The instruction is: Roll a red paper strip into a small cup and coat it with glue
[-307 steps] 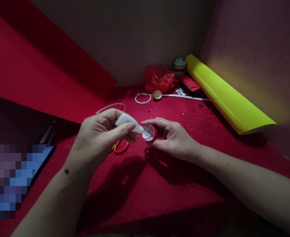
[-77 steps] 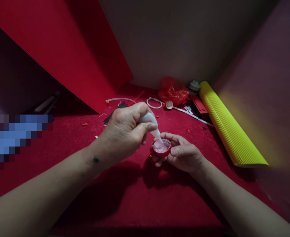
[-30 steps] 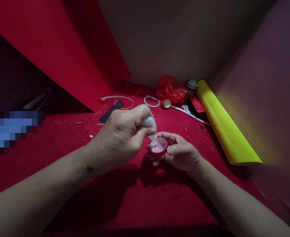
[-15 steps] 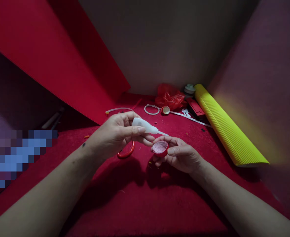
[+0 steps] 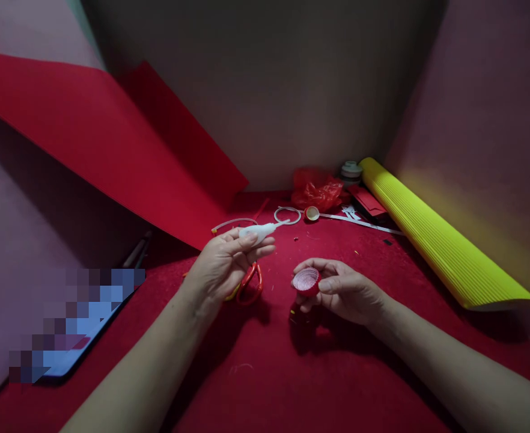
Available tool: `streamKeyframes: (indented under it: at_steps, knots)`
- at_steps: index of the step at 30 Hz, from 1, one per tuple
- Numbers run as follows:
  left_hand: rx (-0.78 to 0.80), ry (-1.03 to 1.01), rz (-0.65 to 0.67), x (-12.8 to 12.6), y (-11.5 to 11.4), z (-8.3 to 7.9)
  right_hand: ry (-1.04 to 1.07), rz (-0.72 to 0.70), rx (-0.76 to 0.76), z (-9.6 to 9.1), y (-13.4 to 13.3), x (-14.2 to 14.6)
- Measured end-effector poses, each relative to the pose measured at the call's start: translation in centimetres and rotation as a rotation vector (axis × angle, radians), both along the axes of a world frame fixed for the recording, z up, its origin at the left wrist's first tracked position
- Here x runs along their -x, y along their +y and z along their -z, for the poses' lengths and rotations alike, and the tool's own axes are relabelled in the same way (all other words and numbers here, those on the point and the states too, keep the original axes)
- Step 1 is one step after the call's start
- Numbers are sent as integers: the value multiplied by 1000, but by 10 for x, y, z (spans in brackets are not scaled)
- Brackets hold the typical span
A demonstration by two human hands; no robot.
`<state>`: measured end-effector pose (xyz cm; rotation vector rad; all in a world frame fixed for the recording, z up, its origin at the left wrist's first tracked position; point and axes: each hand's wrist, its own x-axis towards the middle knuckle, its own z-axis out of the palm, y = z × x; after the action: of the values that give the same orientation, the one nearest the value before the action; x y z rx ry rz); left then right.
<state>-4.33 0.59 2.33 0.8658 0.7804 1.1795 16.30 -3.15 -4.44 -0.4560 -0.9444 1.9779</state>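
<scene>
My left hand (image 5: 224,258) grips a white glue bottle (image 5: 258,233) whose thin nozzle points right and slightly up, away from the cup. Between the thumb and fingers of my right hand (image 5: 344,287) is a small red paper cup (image 5: 307,281), its pale ridged inside facing up. The two hands are apart, both raised over the red cloth (image 5: 283,373). Below my left hand lie red-handled scissors (image 5: 250,284), partly hidden by it.
Red sheets (image 5: 112,138) lean at the left, above a pixelated screen (image 5: 89,319). A yellow corrugated roll (image 5: 445,240) lies at the right. Toward the back are a red plastic bag (image 5: 316,191), a lidded jar (image 5: 350,171), another small cup (image 5: 312,214) and white paper strips (image 5: 364,223).
My left hand has drawn the glue bottle up and away from the cup, its nozzle turning from downward to upward. My right hand still holds the cup. The whole view has shifted.
</scene>
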Motion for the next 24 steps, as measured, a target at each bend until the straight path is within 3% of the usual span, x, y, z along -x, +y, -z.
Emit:
streamKeyframes:
  at_steps: [6, 10, 15, 18, 24]
  knots:
    - [184, -213, -106, -1, 3, 7, -10, -3, -1, 1, 0, 0]
    - [209, -244, -183, -2, 8, 9, -24, 0, 6, 1, -1, -1]
    - [156, -268, -212, -7, 4, 0, -29, -13, 3, 1, -1, 0]
    - [42, -256, -180, -6, 1, -4, -40, -8, 10, 0, -1, 0]
    - [-64, -220, -174, 2, 4, 1, -45, -4, 22, -1, -3, 0]
